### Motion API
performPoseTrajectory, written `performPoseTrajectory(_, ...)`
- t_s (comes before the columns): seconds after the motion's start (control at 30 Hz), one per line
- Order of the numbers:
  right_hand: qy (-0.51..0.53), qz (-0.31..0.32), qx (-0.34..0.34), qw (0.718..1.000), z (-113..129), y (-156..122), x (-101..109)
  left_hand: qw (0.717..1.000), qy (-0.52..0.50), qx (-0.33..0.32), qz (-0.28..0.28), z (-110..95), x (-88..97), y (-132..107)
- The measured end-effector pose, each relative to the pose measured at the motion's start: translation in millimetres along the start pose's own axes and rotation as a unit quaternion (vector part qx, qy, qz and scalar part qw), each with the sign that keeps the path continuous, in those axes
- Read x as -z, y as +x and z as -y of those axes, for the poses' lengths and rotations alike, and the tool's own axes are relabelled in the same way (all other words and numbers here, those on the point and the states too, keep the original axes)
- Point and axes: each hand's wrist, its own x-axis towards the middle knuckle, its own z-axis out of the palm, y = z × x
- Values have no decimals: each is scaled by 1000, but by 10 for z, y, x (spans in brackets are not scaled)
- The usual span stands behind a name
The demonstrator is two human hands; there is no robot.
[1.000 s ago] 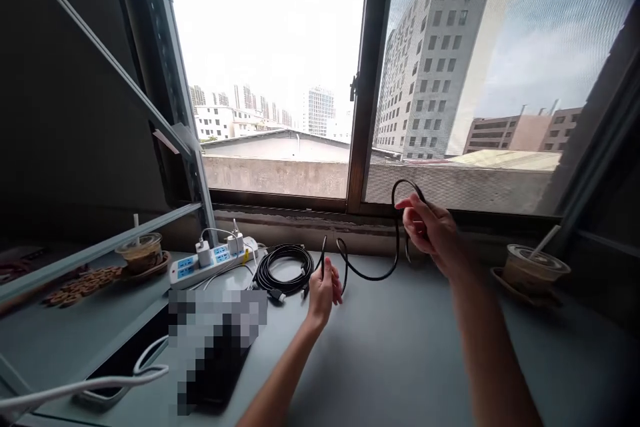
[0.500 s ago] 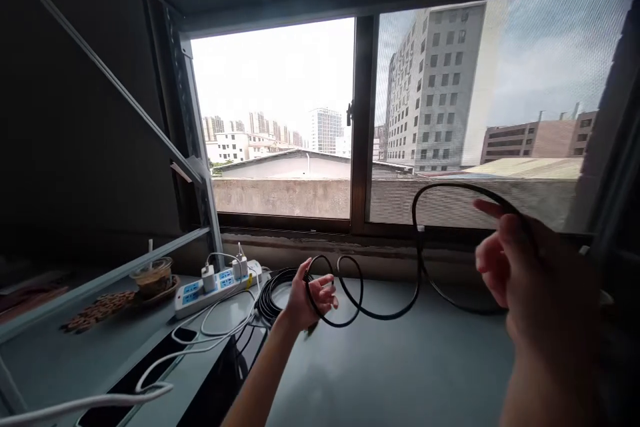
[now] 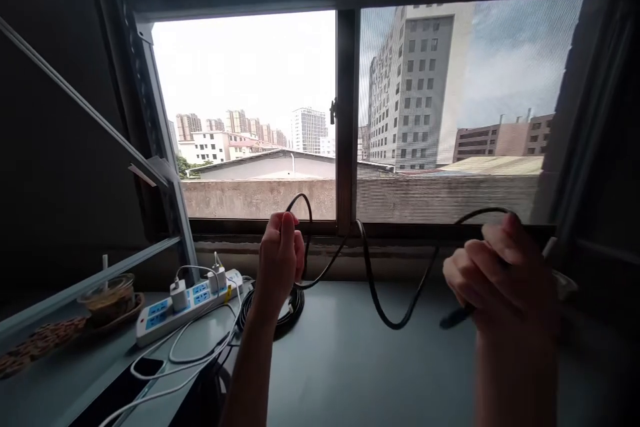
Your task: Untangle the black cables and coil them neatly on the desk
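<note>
A black cable [image 3: 385,310] hangs in a loop between my two hands above the grey table [image 3: 360,373]. My left hand [image 3: 281,259] is raised in front of the window sill, its fingers closed on one part of the cable. My right hand [image 3: 500,277] is at the same height further right, fingers curled round the other part; the cable's end sticks out below it. A coil of black cable [image 3: 274,307] lies on the table behind my left wrist.
A white power strip [image 3: 183,299] with chargers and white leads sits at the left, by a plastic cup [image 3: 107,293] on a saucer. A dark phone [image 3: 135,380] lies near the front left. A metal shelf frame stands at the left; the window runs behind.
My left hand has risen from the table and closed on the cable. My right hand has curled shut round it. The view has shifted right.
</note>
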Motion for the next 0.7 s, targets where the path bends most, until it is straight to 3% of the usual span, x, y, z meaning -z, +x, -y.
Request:
performPoseTrajectory(0.13,-92,-45,-132,986,-216,171,9,997,15,-77,-28,95,70,48)
performPoseTrajectory(0.23,-206,-60,-156,964,-325,218,-50,993,-14,-113,-35,67,108,30)
performPoseTrajectory(0.4,-320,-27,-199,926,-421,214,-181,988,-65,-113,80,-1,92,-9)
performPoseTrajectory(0.6,-295,-63,-157,940,-441,214,-338,966,-84,-60,239,-74,-59,-185)
performPoseTrajectory(0.7,-284,-78,-155,943,-424,177,-408,951,-118,-20,286,-129,-113,-275)
